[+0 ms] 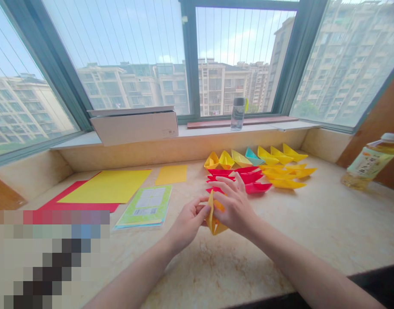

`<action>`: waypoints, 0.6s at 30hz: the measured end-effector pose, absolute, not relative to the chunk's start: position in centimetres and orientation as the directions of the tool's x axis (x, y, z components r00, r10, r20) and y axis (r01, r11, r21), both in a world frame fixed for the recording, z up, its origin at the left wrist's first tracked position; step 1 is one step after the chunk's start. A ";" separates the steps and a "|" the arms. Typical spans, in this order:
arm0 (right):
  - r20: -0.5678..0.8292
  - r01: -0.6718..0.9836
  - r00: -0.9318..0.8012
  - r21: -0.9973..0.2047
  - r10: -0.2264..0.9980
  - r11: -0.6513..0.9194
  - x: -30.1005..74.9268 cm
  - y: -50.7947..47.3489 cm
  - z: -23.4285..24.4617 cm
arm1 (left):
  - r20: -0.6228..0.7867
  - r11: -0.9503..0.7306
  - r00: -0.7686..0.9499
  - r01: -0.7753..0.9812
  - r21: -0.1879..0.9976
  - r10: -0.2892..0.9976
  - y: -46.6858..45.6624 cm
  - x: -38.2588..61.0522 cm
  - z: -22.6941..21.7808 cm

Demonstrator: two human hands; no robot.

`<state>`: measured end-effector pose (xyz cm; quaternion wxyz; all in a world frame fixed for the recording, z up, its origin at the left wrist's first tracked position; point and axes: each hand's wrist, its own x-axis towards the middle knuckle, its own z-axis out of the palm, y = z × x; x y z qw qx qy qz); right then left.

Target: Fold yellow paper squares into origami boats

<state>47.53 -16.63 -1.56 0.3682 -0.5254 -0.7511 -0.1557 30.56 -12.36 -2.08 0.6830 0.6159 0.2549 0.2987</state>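
Between my two hands is a yellow-orange folded paper boat [211,216], its near tip pointing toward me. My left hand [194,216] pinches its left side between thumb and fingers. My right hand [231,201] grips the other side, with some fingers raised above the paper. Just beyond my hands lie several red paper boats [257,188], partly hidden by my right fingers. Yellow paper boats [287,183] sit to their right. A back row holds more yellow boats [226,159] and one teal boat [254,157].
On the left are yellow sheets [103,186] over a red sheet [68,195], a smaller orange-yellow sheet [171,175] and a green paper packet [145,206]. A tea bottle [371,161] leans at right. On the sill stand a white box [135,127] and a clear bottle [237,115].
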 end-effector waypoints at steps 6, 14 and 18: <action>0.717 0.885 -0.191 -0.170 0.671 0.434 47.8 -16.9 -1.0 | 0.028 0.089 0.712 -0.127 0.988 0.702 -12.1 30.4 -2.0; 0.719 0.826 -0.074 -0.343 0.691 0.446 47.7 -16.9 -0.9 | -0.005 0.150 0.669 -0.159 0.976 0.743 -12.0 30.3 -1.9; 0.683 0.742 0.049 -0.513 0.728 0.432 47.9 -16.5 -1.1 | -0.001 0.144 0.644 -0.169 0.975 0.765 -11.8 30.2 -1.8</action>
